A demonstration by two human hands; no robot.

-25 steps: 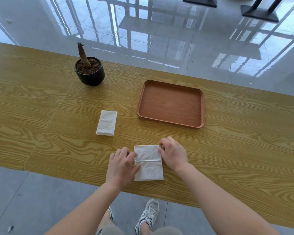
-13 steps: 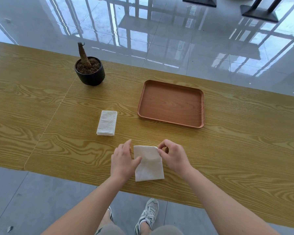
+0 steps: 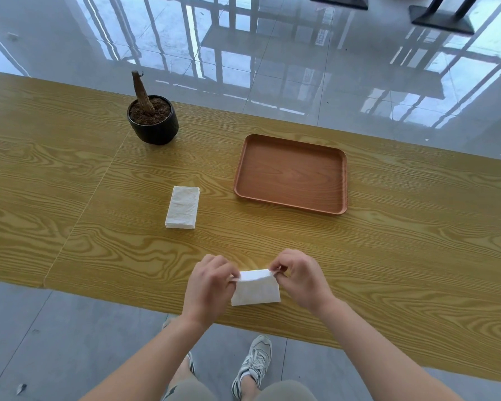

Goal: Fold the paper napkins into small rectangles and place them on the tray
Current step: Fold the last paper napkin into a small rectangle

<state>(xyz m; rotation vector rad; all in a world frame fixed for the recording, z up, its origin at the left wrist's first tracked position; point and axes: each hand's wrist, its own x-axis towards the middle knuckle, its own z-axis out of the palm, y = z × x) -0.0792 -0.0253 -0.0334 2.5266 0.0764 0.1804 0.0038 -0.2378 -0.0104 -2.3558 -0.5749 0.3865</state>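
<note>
White spare napkins (image 3: 182,207) sit stacked on the surface. The left hand (image 3: 209,285) pinches one raised corner of the half-folded napkin (image 3: 256,289) in its fingers, the right hand (image 3: 301,280) the other. Uneven pulls may skew the crease or tear the paper. The tray (image 3: 343,180) lies beyond.

The wood-grain table (image 3: 417,256) has a seam running front to back. Directly on it are:
- a black pot (image 3: 154,127) of soil, far left
- a brown tray (image 3: 289,172), centre
- a stack of folded napkins (image 3: 182,207), left of the tray
- one napkin (image 3: 256,290), at the near edge
</note>
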